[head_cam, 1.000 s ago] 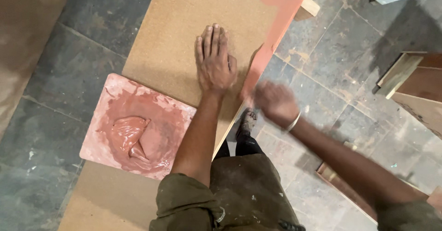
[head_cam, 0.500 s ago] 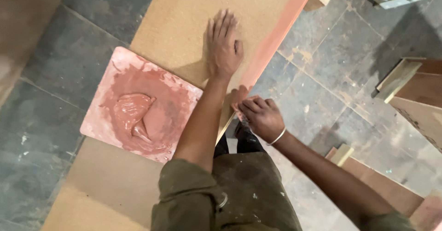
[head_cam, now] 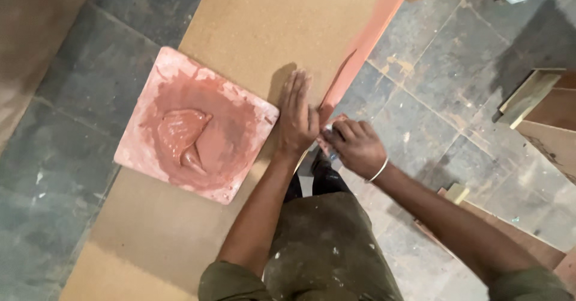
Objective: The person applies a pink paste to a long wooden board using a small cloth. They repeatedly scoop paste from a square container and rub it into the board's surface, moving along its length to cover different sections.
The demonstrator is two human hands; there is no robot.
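A long brown board lies on the floor, and its right edge is coated with reddish paste. My left hand rests flat on the board near that edge, palm down and holding nothing. My right hand has its fingers curled against the coated edge, just right of my left hand. I cannot see whether it pinches something small. A square slab smeared with a mound of reddish paste sits on the board, left of my left hand.
The floor is dark stone tile. Wooden boards and offcuts lie at the right, and another board sits under my right forearm. My legs in dark trousers stand beside the board.
My right hand has come in from the floor side to the board's coated edge beside my left hand. My left hand has stayed flat on the board.
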